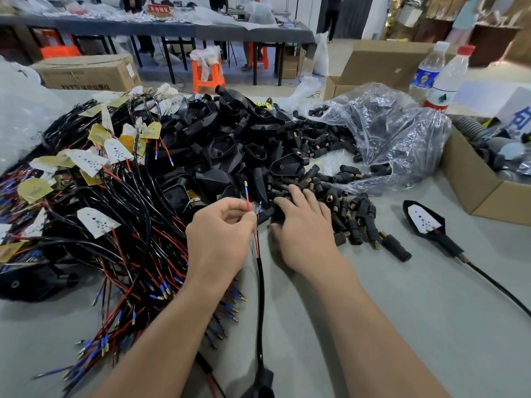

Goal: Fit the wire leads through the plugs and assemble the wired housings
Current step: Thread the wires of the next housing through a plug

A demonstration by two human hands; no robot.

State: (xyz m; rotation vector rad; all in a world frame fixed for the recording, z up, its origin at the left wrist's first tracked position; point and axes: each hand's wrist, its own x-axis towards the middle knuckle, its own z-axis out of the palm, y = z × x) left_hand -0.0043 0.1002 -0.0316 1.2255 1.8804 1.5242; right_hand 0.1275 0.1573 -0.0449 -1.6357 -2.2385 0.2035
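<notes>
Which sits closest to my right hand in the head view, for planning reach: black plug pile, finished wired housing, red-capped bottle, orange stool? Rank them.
1. Black plug pile, under the right hand.
2. Finished wired housing, on the table to its right.
3. Red-capped bottle, far right rear.
4. Orange stool, floor beyond the table.

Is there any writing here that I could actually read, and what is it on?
"不合格区", slightly blurred: red sign at the back.
Cardboard box: print upside down, too blurred.
Blue bottle label, red-and-white bottle label: too small.
White card: large blue character, cut off, unreadable.
</notes>
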